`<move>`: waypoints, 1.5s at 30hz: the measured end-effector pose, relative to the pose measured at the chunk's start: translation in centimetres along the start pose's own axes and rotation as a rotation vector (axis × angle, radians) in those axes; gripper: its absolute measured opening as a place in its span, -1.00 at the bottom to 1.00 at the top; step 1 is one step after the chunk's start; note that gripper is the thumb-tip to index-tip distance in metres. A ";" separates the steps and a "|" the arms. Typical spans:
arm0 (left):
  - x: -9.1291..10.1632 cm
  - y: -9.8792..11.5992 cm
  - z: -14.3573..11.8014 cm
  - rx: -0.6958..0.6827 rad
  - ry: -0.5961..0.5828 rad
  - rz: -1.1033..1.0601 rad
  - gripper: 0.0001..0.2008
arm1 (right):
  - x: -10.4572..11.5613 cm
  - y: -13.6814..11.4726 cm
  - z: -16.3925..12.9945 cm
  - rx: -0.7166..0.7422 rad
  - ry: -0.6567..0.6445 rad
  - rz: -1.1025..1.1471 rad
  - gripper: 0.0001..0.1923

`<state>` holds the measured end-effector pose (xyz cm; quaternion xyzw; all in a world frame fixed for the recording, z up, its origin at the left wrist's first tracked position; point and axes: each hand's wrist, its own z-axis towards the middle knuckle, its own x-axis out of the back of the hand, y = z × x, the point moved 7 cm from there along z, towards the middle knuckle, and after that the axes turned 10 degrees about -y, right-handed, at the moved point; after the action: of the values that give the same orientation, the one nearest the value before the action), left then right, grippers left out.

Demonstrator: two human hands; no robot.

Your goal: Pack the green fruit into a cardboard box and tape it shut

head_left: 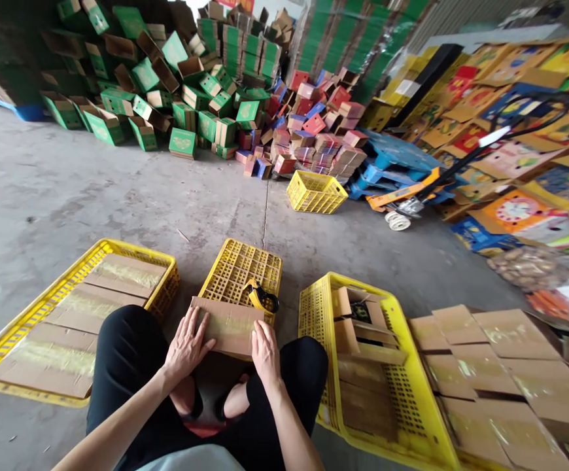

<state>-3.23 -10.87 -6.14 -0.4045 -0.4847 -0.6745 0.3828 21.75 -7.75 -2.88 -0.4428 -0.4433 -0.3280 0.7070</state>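
Note:
A small brown cardboard box point(233, 326) with yellowish tape along its top rests on the near edge of an upturned yellow crate point(242, 261), between my knees. My left hand point(188, 343) lies flat on the box's left end with its fingers spread. At the opposite end, my right hand point(265, 347) grips the box's right edge, fingers together over the corner. A yellow and black tape dispenser point(261, 296) lies on the crate just behind the box. To the left, a yellow crate point(171, 271) holds several taped boxes point(105, 297).
On my right, a yellow crate point(402, 314) contains an open box point(363, 320) and closed ones. Beyond it stand stacked taped boxes point(505, 360). Another yellow crate point(316, 193) sits ahead, near a pallet jack point(412, 196), blue pallets point(397, 154) and heaped green cartons point(184, 140).

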 end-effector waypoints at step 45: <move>0.6 -2.5 -5.1 0.070 -0.038 -0.223 -0.30 | -1.8 0.5 -6.2 -0.148 -0.036 0.166 -0.19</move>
<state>-6.64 -15.21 -7.51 -0.3474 -0.5570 -0.6877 0.3099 23.57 -13.12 -6.00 -0.5347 -0.3921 -0.2921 0.6892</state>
